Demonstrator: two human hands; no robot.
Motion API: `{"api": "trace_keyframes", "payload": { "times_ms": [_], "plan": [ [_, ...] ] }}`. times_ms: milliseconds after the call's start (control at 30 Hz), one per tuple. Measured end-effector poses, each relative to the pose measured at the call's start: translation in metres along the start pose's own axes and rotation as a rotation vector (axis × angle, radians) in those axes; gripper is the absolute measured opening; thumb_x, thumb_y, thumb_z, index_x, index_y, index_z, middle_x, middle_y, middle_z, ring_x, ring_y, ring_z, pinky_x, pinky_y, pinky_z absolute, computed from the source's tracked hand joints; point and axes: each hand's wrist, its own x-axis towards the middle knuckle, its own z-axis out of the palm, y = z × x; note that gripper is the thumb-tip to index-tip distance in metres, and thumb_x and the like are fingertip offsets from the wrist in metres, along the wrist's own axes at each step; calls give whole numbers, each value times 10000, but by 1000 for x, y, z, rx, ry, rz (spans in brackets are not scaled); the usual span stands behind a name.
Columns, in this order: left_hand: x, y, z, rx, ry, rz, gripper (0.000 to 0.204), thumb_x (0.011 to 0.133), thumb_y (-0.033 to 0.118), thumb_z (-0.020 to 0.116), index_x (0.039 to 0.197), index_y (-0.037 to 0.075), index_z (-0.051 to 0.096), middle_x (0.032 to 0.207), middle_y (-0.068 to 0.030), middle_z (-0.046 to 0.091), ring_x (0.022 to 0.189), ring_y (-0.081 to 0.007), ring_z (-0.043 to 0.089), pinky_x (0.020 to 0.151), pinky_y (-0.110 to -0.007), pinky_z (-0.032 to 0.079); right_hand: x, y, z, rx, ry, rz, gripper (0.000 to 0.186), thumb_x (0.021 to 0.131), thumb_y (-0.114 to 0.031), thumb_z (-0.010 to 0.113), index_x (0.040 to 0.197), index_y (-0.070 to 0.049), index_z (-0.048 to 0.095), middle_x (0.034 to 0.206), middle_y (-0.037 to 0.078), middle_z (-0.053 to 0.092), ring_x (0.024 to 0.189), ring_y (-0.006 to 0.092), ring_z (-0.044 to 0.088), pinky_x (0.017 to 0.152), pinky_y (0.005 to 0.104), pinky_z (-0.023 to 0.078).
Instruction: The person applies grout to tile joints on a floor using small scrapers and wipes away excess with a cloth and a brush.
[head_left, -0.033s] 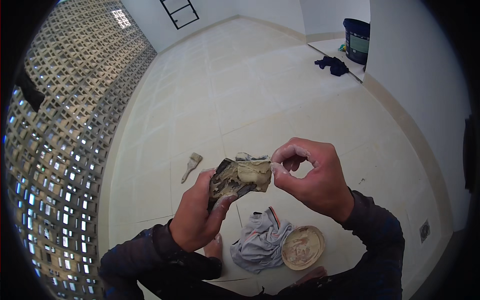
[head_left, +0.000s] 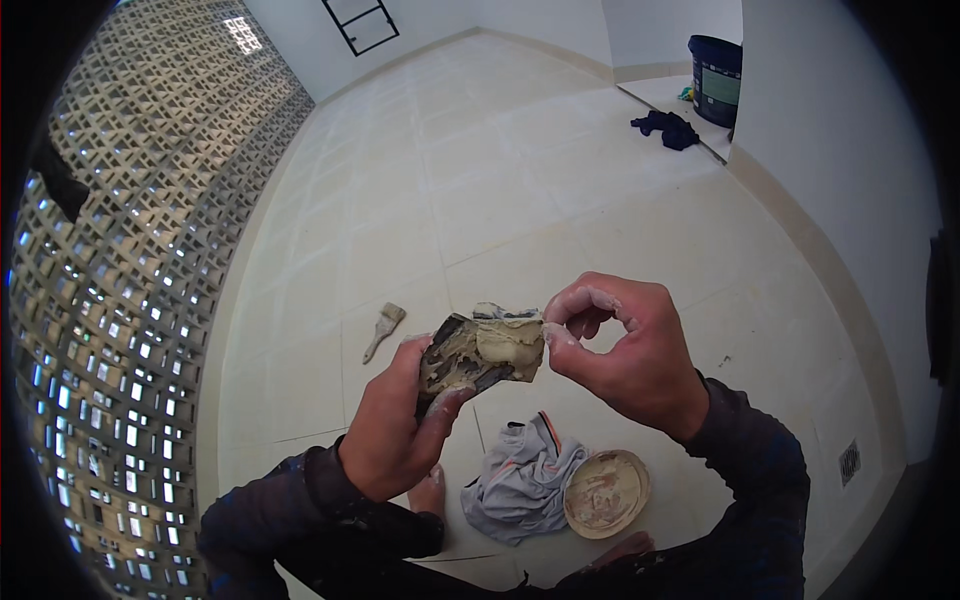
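One view, head: looks down on cream tiled floor (head_left: 560, 235).
L hand (head_left: 392, 430): closed round L end of dark, flat, roughly rectangular slab (head_left: 484, 357) w/ beige paste (head_left: 508, 345).
R hand (head_left: 640, 350): thumb & index curled near-together at R edge; can't tell if pinching.
Slab: b/w hands, above floor; prob. light, stiffish; paste soft, slippery.
Best hold: L end, dark rims.

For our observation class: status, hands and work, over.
Left hand gripping paste-smeared dark piece. Right hand pinched at its right edge, grip unclear. Nearby: grey cloth, bowl, neither blocking.
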Motion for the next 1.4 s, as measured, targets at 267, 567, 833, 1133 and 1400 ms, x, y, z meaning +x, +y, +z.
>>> {"api": "trace_keyframes", "payload": {
  "times_ms": [267,567,833,1133,1400],
  "plan": [
    [-5,-31,-28,-60,100,-160,263,1006,17,537,1242,-25,429,887,-48,580,660,-72,530,582,-248,461,8,80,31,110,-198,236,128,955,-92,589,921,17,647,813,33,658,745,83,578,712,270,494],
    [-17,-83,-104,-211,429,-247,342,1045,238,587,1295,25,492,872,16,547,611,-42,493,456,-175,334,-135,226,179,-470,-942,27,232,905,-287,670,870,-59,642,938,147,690,907,322,667,770,463,515],
    [-70,-154,-143,-355,701,-340,283,1041,219,590,1250,49,503,937,5,551,647,-55,510,444,-179,326,-174,258,218,-340,-1090,-501,270,738,-251,775,952,-118,677,1210,87,611,1194,289,538,1041,479,393],
    [-125,-268,-61,-926,614,-694,290,1054,208,555,1305,102,456,917,6,507,655,-78,498,469,-190,342,-83,282,147,-781,-1175,-122,365,712,-163,781,1064,-98,708,1092,74,667,1139,292,584,1047,484,402],
    [-114,-275,-25,-1198,340,-629,355,1051,201,537,1367,111,403,951,-6,520,645,-78,487,479,-192,342,-29,174,284,627,-712,633,463,1004,-155,630,1406,31,495,1268,106,629,1068,162,618,917,319,528]
  ]
}}
